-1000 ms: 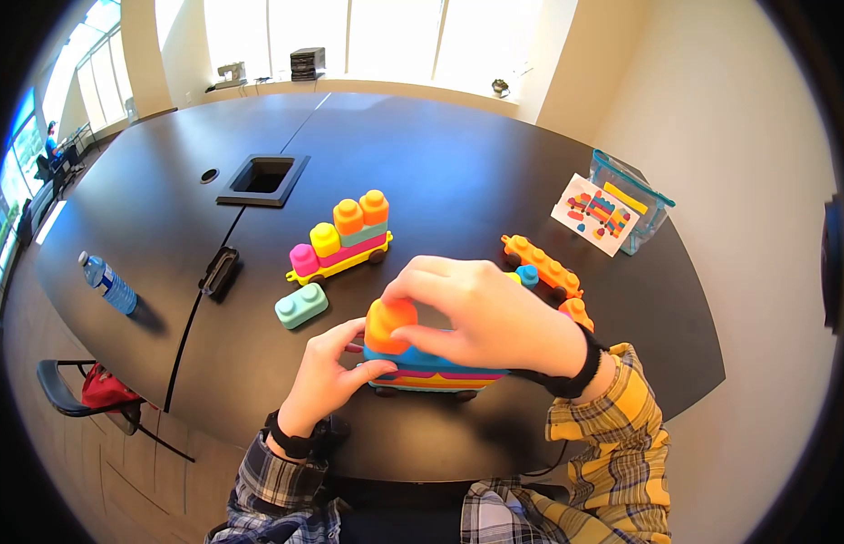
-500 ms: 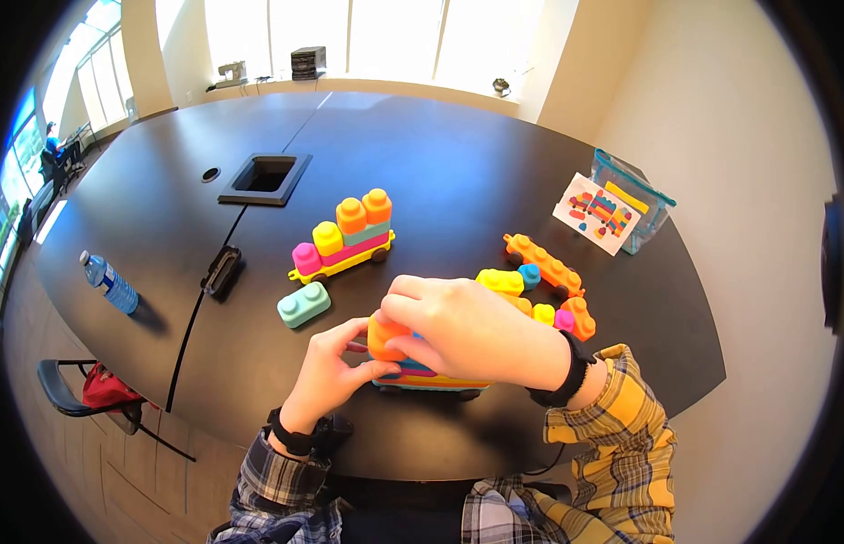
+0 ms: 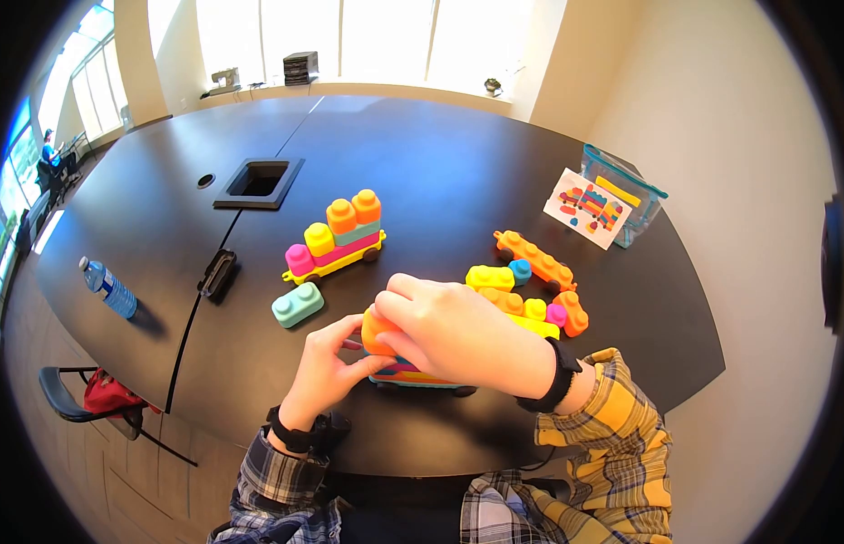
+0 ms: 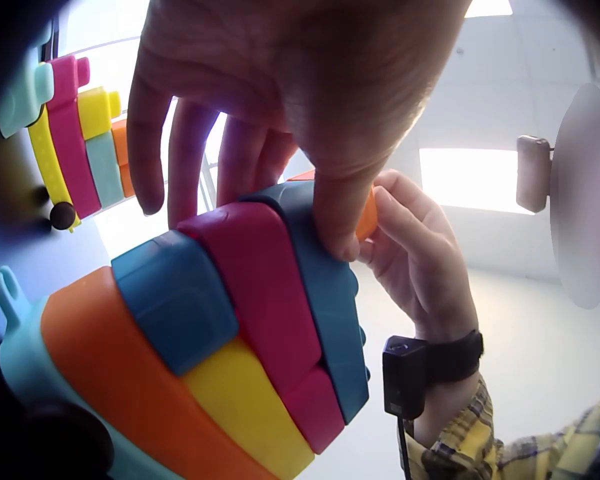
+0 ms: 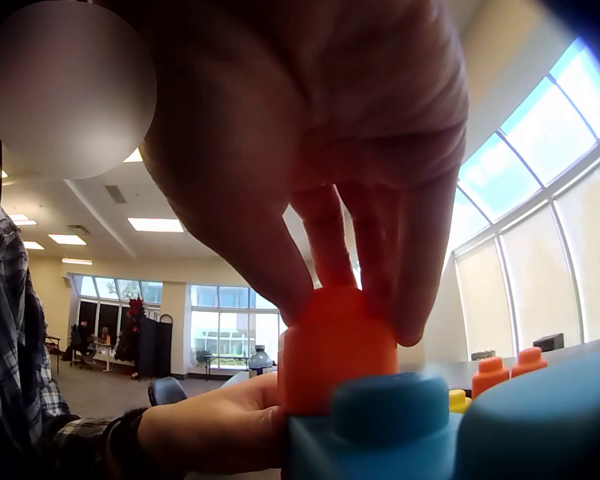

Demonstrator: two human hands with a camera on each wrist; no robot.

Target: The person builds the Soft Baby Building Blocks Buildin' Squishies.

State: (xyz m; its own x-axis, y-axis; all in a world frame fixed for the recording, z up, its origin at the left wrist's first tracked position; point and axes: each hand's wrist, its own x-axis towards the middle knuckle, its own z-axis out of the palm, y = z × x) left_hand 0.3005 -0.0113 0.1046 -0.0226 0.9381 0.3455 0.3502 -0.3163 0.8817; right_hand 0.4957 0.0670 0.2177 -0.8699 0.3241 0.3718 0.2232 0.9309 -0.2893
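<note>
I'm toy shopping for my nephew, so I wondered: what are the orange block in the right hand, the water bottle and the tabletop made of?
Orange block: probably moulded plastic, matt, given its rounded edges and even colour.
Water bottle: likely thin plastic, glossy and see-through.
Tabletop: perhaps laminate, satin, with soft window reflections; painted wood is possible.

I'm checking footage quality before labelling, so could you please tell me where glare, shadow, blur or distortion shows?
Head: the windows are blown out white, the table looks bowed, probably by wide-angle distortion, and the water bottle casts a dark shadow. Left wrist: the left hand looks backlit and dim. Right wrist: the right hand is shaded, and the nearest blue block looks soft.
</note>
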